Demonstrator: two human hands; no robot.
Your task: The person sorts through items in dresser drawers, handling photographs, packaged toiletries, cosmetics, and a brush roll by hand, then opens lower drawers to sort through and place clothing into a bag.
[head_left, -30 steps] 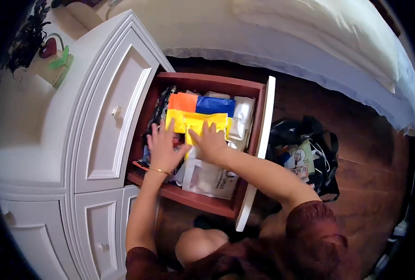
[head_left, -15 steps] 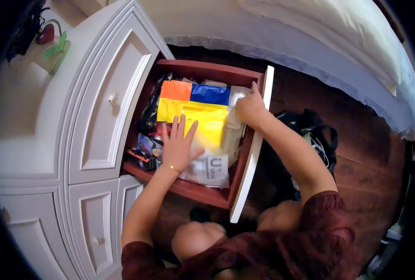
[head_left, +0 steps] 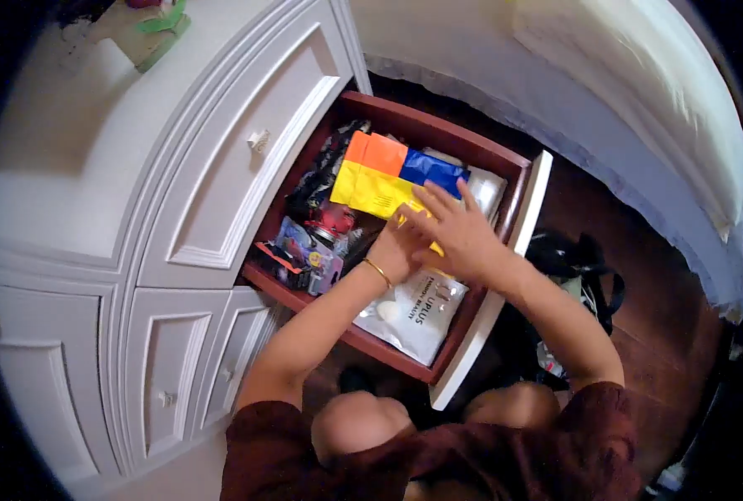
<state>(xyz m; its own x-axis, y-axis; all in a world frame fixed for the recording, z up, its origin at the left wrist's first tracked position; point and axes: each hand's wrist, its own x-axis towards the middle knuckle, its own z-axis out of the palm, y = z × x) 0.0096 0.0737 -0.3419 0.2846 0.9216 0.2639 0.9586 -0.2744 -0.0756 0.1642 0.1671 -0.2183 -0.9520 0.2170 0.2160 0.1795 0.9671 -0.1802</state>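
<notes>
A flat packet (head_left: 375, 190) in yellow, orange and blue lies in the pulled-out drawer (head_left: 363, 338). My left hand (head_left: 398, 248), a gold bracelet at its wrist, has its fingers bent against the packet's lower edge and seems to pinch it; part of them is hidden behind the other hand. Over the packet's right part, my right hand (head_left: 465, 238) reaches with its fingers stretched and apart, slightly blurred. Just below both hands rests a white pouch (head_left: 417, 317) printed "UPLUS FASHION BEAUTY".
Small packaged items (head_left: 309, 255) and a dark patterned cloth-like thing (head_left: 325, 171) fill the drawer's left side. The white dresser (head_left: 196, 200) stands left. A bed with a pale skirt (head_left: 572, 142) is at the upper right. A black bag (head_left: 588, 275) sits beyond the drawer front.
My right hand has left the drawer's front right corner and come over the packet, beside my left hand. My left hand has moved right and its fingers have bent. The view has shifted.
</notes>
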